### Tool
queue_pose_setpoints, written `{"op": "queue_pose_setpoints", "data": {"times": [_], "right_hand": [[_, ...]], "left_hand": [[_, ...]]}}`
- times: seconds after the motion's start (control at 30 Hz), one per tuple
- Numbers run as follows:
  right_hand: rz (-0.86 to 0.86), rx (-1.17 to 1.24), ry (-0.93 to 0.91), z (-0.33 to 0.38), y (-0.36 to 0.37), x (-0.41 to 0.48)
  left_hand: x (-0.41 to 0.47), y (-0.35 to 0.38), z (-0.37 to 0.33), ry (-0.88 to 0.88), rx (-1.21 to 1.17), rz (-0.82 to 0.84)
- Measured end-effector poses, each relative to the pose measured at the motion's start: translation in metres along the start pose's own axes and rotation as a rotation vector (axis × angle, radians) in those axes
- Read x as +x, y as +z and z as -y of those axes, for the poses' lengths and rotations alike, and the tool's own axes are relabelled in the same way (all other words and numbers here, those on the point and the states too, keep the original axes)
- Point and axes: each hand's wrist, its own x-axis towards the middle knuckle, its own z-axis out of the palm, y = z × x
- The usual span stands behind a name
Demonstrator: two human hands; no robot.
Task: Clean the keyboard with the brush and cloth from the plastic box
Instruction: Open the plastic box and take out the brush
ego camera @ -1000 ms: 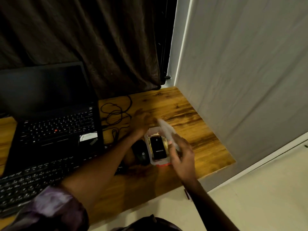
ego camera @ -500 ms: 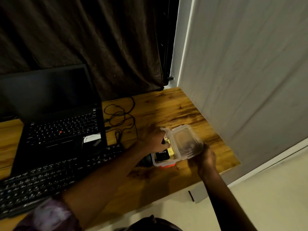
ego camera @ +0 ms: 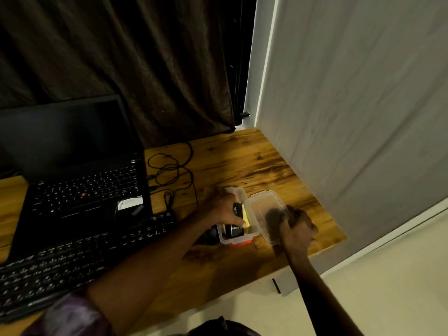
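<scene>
The left hand (ego camera: 224, 209) sat inside the plastic box (ego camera: 238, 238), fingers curled round a black item (ego camera: 237, 209) too dim to identify. The right hand (ego camera: 297, 229) gripped the clear lid (ego camera: 264, 204) by its edge.

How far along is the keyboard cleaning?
Done: the plastic box is open. In hand: the right hand holds the lid beside it while the left hand grips a dark item inside, unclear whether brush. Left: brushing and wiping the keyboard, not yet started.
</scene>
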Motion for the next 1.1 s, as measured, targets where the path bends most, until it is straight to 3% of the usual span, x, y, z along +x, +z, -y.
{"op": "queue_pose_setpoints", "data": {"times": [0.17,0.3,0.43,0.6,0.8,1.1], "right_hand": [[-0.134,-0.027,-0.249,0.017,0.0,-0.017],[-0.07,0.065,-0.447,0.037,0.006,-0.028],[0.037,0.262,-0.511,0.061,0.018,-0.042],[0.371,0.512,-0.394,0.088,0.037,-0.063],[0.802,0.837,-0.059,0.107,0.073,-0.098],[0.73,0.858,-0.011,0.138,0.144,-0.191]], "left_hand": [[-0.01,-0.001,0.001,0.0,-0.2,-0.134],[-0.017,-0.005,0.004,0.014,-0.403,-0.272],[-0.034,-0.019,0.009,0.019,-0.584,-0.374],[-0.067,-0.029,0.029,0.015,-0.748,-0.542],[-0.107,-0.024,0.073,0.058,-0.726,-0.636],[-0.175,0.003,0.16,0.061,-0.859,-0.578]]}}
